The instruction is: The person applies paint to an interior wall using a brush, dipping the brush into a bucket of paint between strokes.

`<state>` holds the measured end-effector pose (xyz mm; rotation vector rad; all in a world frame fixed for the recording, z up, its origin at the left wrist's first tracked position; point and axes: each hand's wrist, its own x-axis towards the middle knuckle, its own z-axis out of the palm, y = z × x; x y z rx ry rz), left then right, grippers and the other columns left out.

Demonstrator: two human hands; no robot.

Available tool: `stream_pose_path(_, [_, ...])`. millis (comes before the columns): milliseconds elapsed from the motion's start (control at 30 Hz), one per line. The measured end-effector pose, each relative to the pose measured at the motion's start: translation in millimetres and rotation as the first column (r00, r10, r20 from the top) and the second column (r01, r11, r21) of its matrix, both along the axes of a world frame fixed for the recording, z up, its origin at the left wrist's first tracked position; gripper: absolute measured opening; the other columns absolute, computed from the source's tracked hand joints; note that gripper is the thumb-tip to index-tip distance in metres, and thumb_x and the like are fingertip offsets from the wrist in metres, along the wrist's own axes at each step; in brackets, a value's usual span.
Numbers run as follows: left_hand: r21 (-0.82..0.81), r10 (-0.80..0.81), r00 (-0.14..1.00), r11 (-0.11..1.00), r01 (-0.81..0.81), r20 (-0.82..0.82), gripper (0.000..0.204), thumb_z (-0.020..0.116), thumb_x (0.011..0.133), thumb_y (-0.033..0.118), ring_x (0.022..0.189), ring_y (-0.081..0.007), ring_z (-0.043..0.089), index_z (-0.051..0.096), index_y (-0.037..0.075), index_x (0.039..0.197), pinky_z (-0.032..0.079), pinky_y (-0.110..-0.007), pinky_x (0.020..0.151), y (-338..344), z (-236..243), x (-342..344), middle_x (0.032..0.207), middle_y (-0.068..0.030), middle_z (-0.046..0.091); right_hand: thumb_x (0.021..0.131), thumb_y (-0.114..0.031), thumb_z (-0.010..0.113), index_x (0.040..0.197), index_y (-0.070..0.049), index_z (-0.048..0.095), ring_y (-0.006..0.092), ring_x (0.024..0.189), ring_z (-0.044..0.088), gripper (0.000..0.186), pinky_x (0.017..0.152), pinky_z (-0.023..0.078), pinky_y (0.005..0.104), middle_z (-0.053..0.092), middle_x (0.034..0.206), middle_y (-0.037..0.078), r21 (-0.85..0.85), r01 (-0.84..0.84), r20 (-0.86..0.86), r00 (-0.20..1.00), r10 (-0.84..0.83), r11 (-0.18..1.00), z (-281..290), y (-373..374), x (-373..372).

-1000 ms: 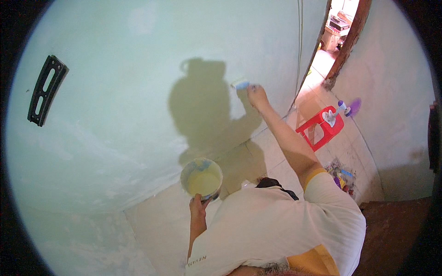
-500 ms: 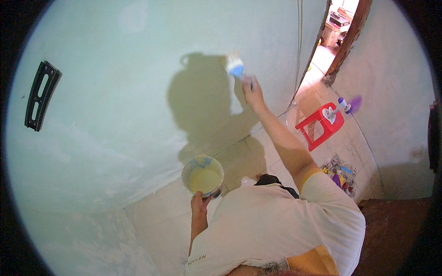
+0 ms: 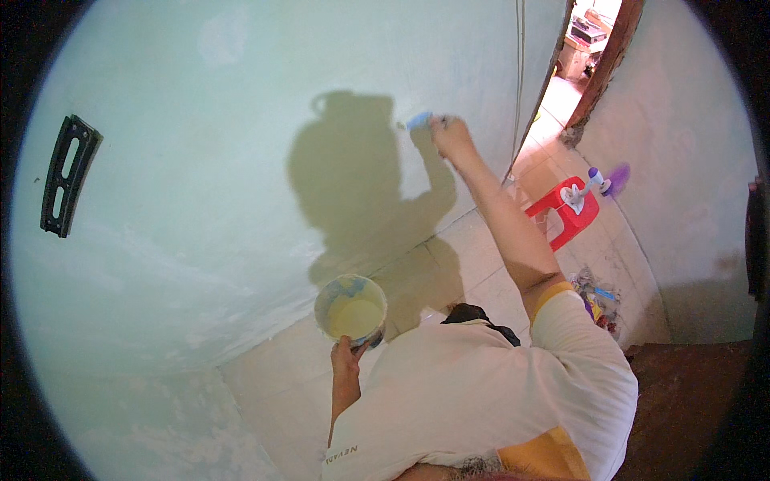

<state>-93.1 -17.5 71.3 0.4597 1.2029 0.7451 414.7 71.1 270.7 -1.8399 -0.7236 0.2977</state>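
Note:
My right hand (image 3: 452, 138) is closed around the handle of a paintbrush (image 3: 419, 121) with a blue band, held up against the pale green wall (image 3: 233, 160). The brush is foreshortened, and its bristles at the wall show only in part. Lower down, my left hand (image 3: 346, 354) grips the near rim of a round paint bucket (image 3: 385, 303), thumb over the edge. Inside the bucket lies pale yellowish paint (image 3: 353, 317), and bluish-grey smears mark its inner wall. My shadow falls on the wall just left of the brush.
A black slotted bracket (image 3: 70, 176) is fixed on the wall at left. To the right, a red plastic stool (image 3: 579, 210) carries a purple-and-white fan (image 3: 597, 183). Near it is a pile of debris (image 3: 597, 301) on the tiled floor. A cable (image 3: 520, 88) hangs beside the doorway (image 3: 573, 80).
My right hand has shifted slightly up and to the right, and the brush has swung down from pointing upward to lying nearly sideways. The bucket has barely moved.

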Motion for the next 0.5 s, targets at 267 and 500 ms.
stream_pose_path(267, [-0.007, -0.033, 0.999, 0.999, 0.033, 0.024, 0.041, 0.052, 0.087, 0.012, 0.105, -0.0378, 0.059, 0.038, -0.010, 0.119, 0.061, -0.048, 0.080, 2.8, -12.3, 1.6, 0.119, -0.0238, 0.049, 0.098, -0.042, 0.053, 0.099, -0.004, 0.062, 0.0089, 0.053, 0.045, 0.039, 0.046, 0.036, 0.0248, 0.050, 0.065, -0.001, 0.446, -0.031, -0.084, 0.994, 0.076, 0.894, 74.2, -25.0, -16.3])
stream_pose_path(500, [-0.004, -0.033, 0.999, 0.999, 0.033, 0.009, 0.040, 0.051, 0.086, 0.010, 0.104, -0.0382, 0.059, 0.039, -0.010, 0.118, 0.061, -0.049, 0.082, 4.6, -5.8, 1.1, 0.117, -0.0243, 0.050, 0.099, -0.043, 0.049, 0.097, -0.006, 0.062, 0.0122, 0.053, 0.047, 0.039, 0.048, 0.041, 0.0290, 0.053, 0.067, 0.002, 0.091, -0.007, -0.070, 0.997, 0.013, 0.996, -220.8, -3.0, -17.7])
